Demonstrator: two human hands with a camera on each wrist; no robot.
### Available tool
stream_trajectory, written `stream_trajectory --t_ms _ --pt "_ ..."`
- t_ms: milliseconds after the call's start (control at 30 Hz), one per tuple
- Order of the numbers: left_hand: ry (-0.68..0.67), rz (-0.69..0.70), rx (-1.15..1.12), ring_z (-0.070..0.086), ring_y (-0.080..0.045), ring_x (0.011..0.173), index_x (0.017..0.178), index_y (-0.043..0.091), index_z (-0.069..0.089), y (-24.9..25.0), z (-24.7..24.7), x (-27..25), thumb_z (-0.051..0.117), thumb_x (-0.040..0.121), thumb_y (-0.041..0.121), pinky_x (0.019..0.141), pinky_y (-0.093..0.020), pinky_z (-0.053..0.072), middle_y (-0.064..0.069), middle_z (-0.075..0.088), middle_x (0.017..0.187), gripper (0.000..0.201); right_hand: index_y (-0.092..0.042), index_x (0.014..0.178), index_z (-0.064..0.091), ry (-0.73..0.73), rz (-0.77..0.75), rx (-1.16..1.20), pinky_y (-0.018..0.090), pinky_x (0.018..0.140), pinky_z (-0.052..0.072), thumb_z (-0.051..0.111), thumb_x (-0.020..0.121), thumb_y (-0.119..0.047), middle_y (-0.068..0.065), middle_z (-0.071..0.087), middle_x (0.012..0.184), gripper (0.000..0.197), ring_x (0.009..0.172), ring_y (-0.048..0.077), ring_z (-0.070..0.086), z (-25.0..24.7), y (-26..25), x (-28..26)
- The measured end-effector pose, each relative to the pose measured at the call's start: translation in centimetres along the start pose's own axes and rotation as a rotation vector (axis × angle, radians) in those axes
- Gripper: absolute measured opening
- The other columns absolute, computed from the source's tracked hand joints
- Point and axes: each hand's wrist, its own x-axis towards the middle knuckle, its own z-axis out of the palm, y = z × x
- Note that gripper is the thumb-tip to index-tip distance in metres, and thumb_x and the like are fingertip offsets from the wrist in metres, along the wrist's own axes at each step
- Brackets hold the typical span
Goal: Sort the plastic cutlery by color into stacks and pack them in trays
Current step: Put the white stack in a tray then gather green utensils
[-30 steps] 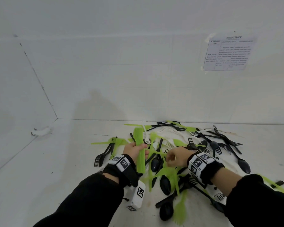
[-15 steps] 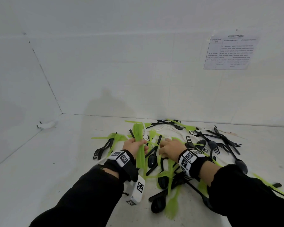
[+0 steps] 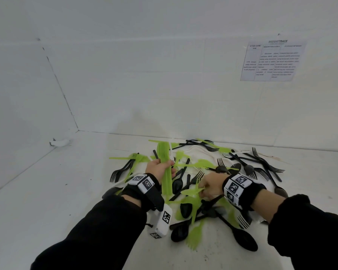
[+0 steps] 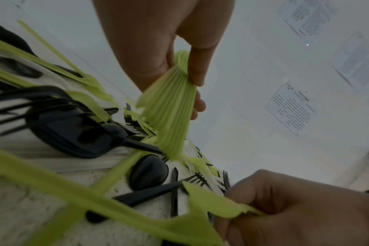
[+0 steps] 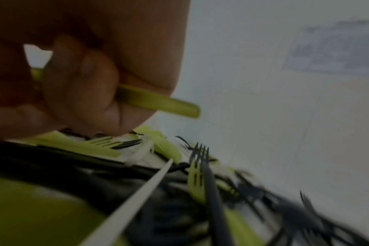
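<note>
A heap of green and black plastic cutlery [image 3: 201, 178] lies on the white floor by the back wall, with white trays [image 3: 201, 155] partly buried under it. My left hand [image 3: 160, 168] grips a tall stack of green cutlery [image 3: 165, 164] upright; the left wrist view shows the stack [image 4: 171, 113] fanned between thumb and fingers. My right hand [image 3: 211, 185] curls round a single green piece [image 3: 191, 191] just above the heap; its handle [image 5: 158, 103] sticks out of the fist in the right wrist view.
Black forks [image 3: 265, 164] spread to the right of the heap, and black spoons [image 3: 242, 238] lie at the near side. A paper sheet [image 3: 271, 61] hangs on the back wall. A small white object [image 3: 60, 142] sits in the left corner. White floor stretches left of the heap.
My right hand reached forward into the heap, then drew back toward me holding one green piece. The left hand kept its green stack nearly in place.
</note>
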Motion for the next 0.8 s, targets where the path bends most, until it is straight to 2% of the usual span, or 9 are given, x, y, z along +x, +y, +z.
stream_trajectory --t_ms 100,133,200,267,367,500,600,700,800 --pt "0.009 0.005 -0.004 0.061 -0.015 0.052 0.077 0.005 0.059 -0.2 0.1 -0.5 0.056 0.090 0.002 0.053 -0.025 0.055 -0.010 0.061 0.074 0.013 -0.016 0.098 0.068 0.024 -0.075 0.003 0.019 0.078 0.044 0.063 0.084 -0.023 0.002 0.067 0.102 0.016 0.097 0.014 0.058 0.7 -0.1 -0.3" --pt "0.010 0.005 -0.009 0.061 -0.015 0.053 0.077 0.004 0.059 -0.3 0.1 -0.6 0.056 0.090 0.002 0.053 -0.026 0.055 -0.010 0.061 0.074 0.013 -0.018 0.086 0.067 0.037 -0.109 0.001 0.020 0.076 0.043 0.066 0.083 -0.022 0.002 0.067 0.101 0.005 0.095 0.014 0.058 1.0 -0.1 -0.3" --pt "0.008 0.010 -0.016 0.061 -0.016 0.055 0.078 0.003 0.059 -0.4 0.3 -1.1 0.056 0.090 0.002 0.054 -0.026 0.055 -0.010 0.061 0.074 0.013 -0.024 0.065 0.052 0.050 -0.138 -0.041 0.024 0.078 0.045 0.070 0.080 -0.025 0.003 0.068 0.102 0.023 0.097 0.017 0.061 1.6 -0.1 0.1" --pt "0.009 0.020 -0.018 0.061 -0.013 0.051 0.077 0.003 0.059 -0.5 0.5 -1.5 0.055 0.090 0.001 0.054 -0.025 0.055 -0.010 0.060 0.074 0.014 -0.021 0.081 0.058 0.059 -0.139 -0.091 0.028 0.081 0.045 0.069 0.080 -0.030 0.003 0.065 0.102 0.014 0.103 0.022 0.059 2.1 -0.4 0.1" --pt "0.016 0.028 -0.025 0.062 -0.013 0.050 0.077 0.004 0.058 -0.7 0.7 -2.0 0.053 0.092 0.001 0.056 -0.026 0.054 -0.009 0.060 0.074 0.016 -0.021 0.123 0.049 0.103 -0.082 -0.165 0.032 0.080 0.045 0.066 0.081 -0.041 0.005 0.060 0.113 0.049 0.106 0.024 0.055 2.2 -0.8 -0.2" --pt "0.036 0.040 -0.035 0.061 -0.016 0.055 0.076 0.004 0.058 -0.9 0.8 -2.5 0.053 0.092 0.001 0.054 -0.026 0.054 -0.010 0.059 0.073 0.017 -0.030 0.135 0.041 0.204 -0.151 -0.145 0.031 0.087 0.044 0.056 0.088 -0.036 0.004 0.052 0.119 0.050 0.111 0.022 0.053 2.1 -0.9 0.0" --pt "0.042 0.044 -0.046 0.061 -0.012 0.049 0.077 0.003 0.058 -0.9 0.8 -2.8 0.053 0.092 0.001 0.049 -0.023 0.054 -0.010 0.060 0.073 0.017 -0.048 0.138 0.032 0.214 -0.183 -0.196 0.029 0.075 0.043 0.050 0.090 -0.034 0.000 0.038 0.105 0.053 0.099 0.021 0.052 2.5 -1.5 0.3" --pt "0.046 0.046 -0.039 0.061 -0.013 0.050 0.077 0.003 0.059 -0.9 0.5 -3.0 0.053 0.092 0.002 0.048 -0.023 0.054 -0.011 0.060 0.073 0.017 -0.037 0.138 0.038 0.213 -0.133 -0.247 0.032 0.079 0.043 0.054 0.089 -0.032 0.003 0.040 0.121 0.052 0.110 0.025 0.052 2.7 -2.5 0.3" --pt "0.050 0.060 -0.041 0.061 -0.013 0.048 0.077 0.002 0.058 -0.7 0.2 -3.1 0.054 0.092 0.002 0.047 -0.023 0.054 -0.011 0.060 0.072 0.015 -0.023 0.129 0.048 0.337 -0.091 -0.169 0.034 0.086 0.045 0.049 0.093 -0.024 0.004 0.045 0.125 0.037 0.114 0.025 0.052 2.2 -3.1 0.5"
